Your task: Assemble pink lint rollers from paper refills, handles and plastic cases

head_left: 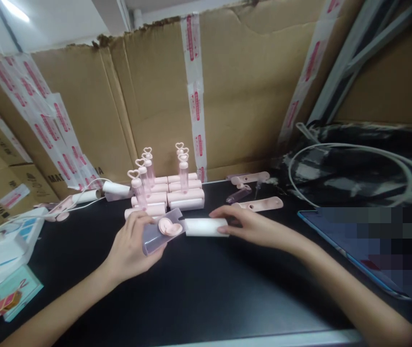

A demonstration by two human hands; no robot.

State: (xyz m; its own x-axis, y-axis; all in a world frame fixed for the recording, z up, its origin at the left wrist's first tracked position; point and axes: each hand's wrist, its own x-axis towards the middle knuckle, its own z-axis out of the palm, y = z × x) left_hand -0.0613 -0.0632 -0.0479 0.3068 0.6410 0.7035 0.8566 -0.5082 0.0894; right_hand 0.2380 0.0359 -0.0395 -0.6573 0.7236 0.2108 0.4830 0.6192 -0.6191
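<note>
My left hand (135,246) is closed around a translucent purplish plastic case (155,237) with pale pink rounded parts (169,226) on its face. Between the thumb and fingers of my right hand (240,224) is a white cylinder (204,227), held level. Its left end meets or lies just beside the right edge of the case; I cannot tell whether it is inside. Just behind, pink units (186,197) stand in two rows, several of them topped by clear tubes (183,177) with heart-shaped loops.
Loose pink flat pieces (259,204) lie at the back right. White cylinders (117,188) with a cable lie at the back left, near a white power strip (28,231). A tablet-like device (336,241) is on the right. Taped cardboard (242,96) walls the black table (206,299).
</note>
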